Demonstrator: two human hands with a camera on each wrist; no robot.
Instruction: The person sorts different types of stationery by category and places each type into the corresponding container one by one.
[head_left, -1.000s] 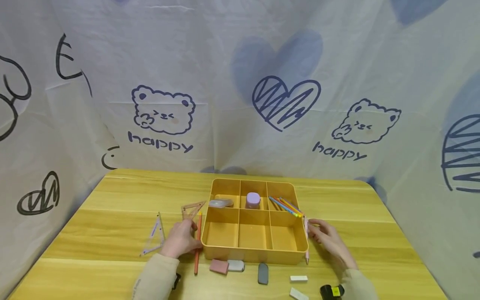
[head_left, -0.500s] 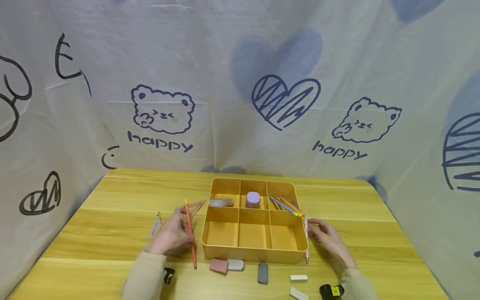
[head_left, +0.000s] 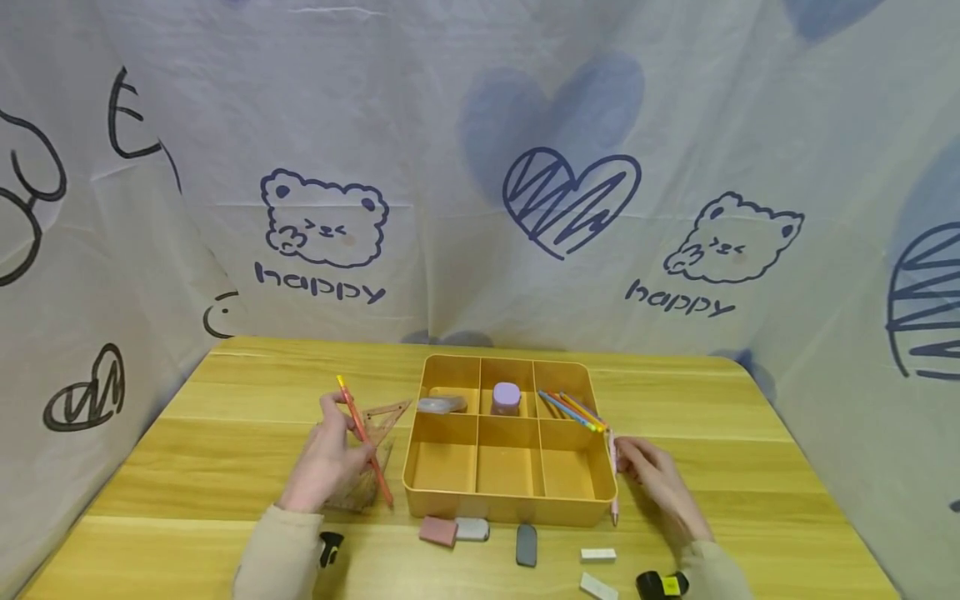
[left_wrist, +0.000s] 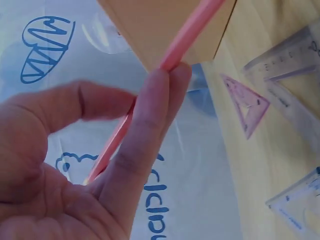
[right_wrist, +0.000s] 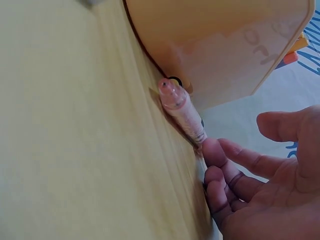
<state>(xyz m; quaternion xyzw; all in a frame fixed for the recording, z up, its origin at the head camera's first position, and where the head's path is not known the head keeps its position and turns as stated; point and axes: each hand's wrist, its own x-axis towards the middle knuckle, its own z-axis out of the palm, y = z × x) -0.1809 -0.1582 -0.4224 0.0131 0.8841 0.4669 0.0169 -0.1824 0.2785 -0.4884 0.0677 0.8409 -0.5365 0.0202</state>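
Raised off the table to the left of the yellow box [head_left: 510, 510], a red pencil [head_left: 363, 433] with a yellow end is pinched between the thumb and fingers of my left hand [head_left: 322, 462]; the left wrist view shows the pencil [left_wrist: 192, 32] slanting past the fingertips. Below that hand lie a pinkish set square [head_left: 390, 410] and clear set squares [left_wrist: 295, 200], partly hidden in the head view. Against the box's right side lies a pink pen [right_wrist: 182, 115]. My right hand [head_left: 658, 483] has its fingertips at the pen, thumb held apart.
The box has six-way dividers; its back row holds a clear-grey object [head_left: 442, 406], a purple item [head_left: 506, 398] and several coloured pencils [head_left: 572, 412]. In front lie a pink eraser [head_left: 438, 532], a grey-white one [head_left: 472, 529], a dark grey block [head_left: 527, 546] and white blocks [head_left: 597, 556].
My left hand has lifted the red pencil from beside the box and carried it left, tilting its yellow end leftward. The right hand stays nearly still beside the pen.
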